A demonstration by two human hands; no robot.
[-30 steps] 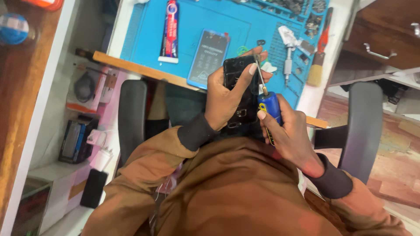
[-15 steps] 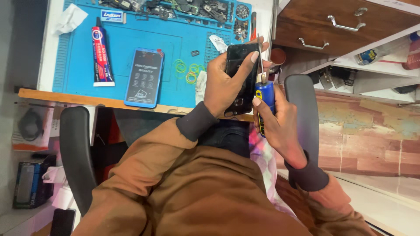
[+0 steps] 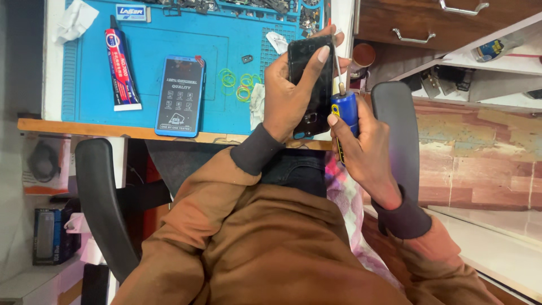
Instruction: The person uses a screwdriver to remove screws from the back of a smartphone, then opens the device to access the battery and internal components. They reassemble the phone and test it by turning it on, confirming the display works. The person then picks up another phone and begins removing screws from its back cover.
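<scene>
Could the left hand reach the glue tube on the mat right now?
Probably not freely: the left hand grips a black phone, though the glue tube lies uncovered on the blue mat.

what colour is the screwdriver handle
Blue with some yellow, the screwdriver handle in the right hand, head view.

On the blue mat lie a red-and-white glue tube (image 3: 122,70), a blue-edged phone screen (image 3: 180,95) with a dark label — and a small white-blue label (image 3: 130,12) above.
</scene>
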